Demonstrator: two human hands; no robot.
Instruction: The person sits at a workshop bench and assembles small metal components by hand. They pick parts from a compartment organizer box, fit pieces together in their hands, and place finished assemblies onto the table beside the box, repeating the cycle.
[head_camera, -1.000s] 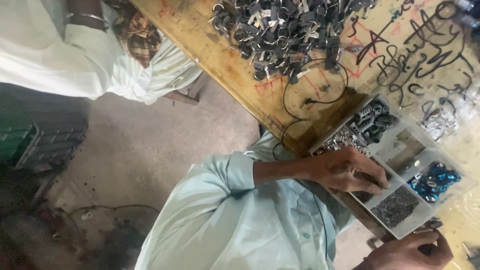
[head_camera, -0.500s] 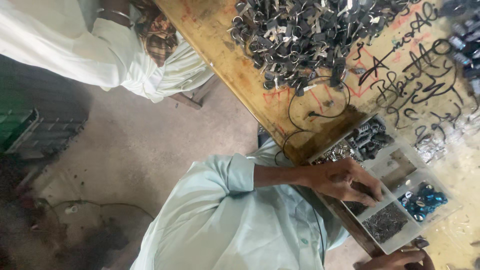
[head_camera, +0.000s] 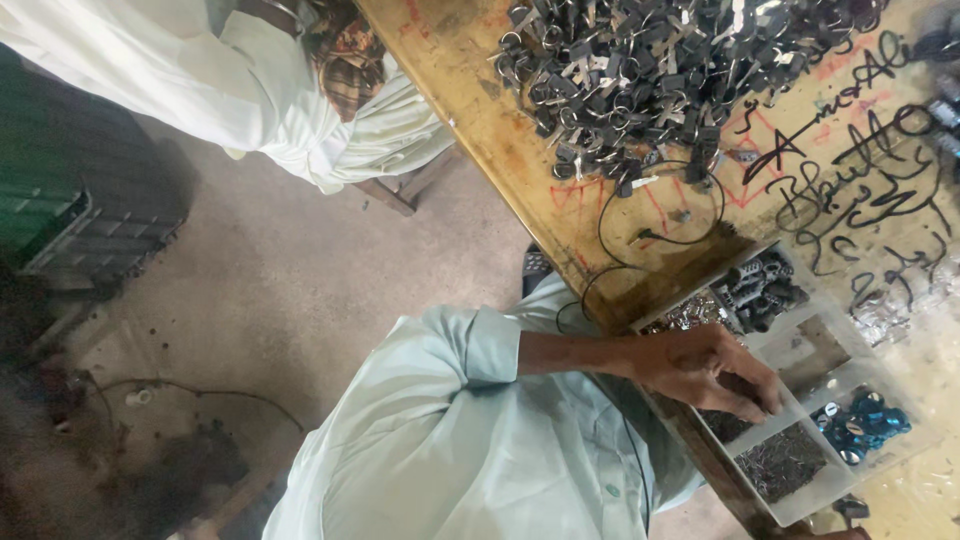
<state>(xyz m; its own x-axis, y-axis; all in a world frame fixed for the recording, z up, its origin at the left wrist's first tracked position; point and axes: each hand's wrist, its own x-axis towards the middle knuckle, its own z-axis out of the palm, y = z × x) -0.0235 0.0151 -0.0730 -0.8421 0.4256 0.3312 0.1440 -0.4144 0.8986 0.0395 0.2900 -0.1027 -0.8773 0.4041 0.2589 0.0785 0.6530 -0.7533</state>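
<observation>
My left hand reaches from a pale green sleeve into a clear plastic compartment tray on the edge of a yellow wooden table. Its bent fingertips rest in a compartment of small dark metal bits; what they pinch is hidden. Other compartments hold black parts, silvery parts and shiny blue pieces. Only a sliver of my right hand shows at the bottom edge.
A large heap of dark keys and metal blanks covers the table's far part, with a thin black wire loop below it. Another person in pale clothes sits at the upper left. A dark crate stands on the dusty floor.
The view has shifted, so the tray and table sit lower and further right. My left hand stays in the tray, fingers a little further along. My right hand has slipped almost out of frame.
</observation>
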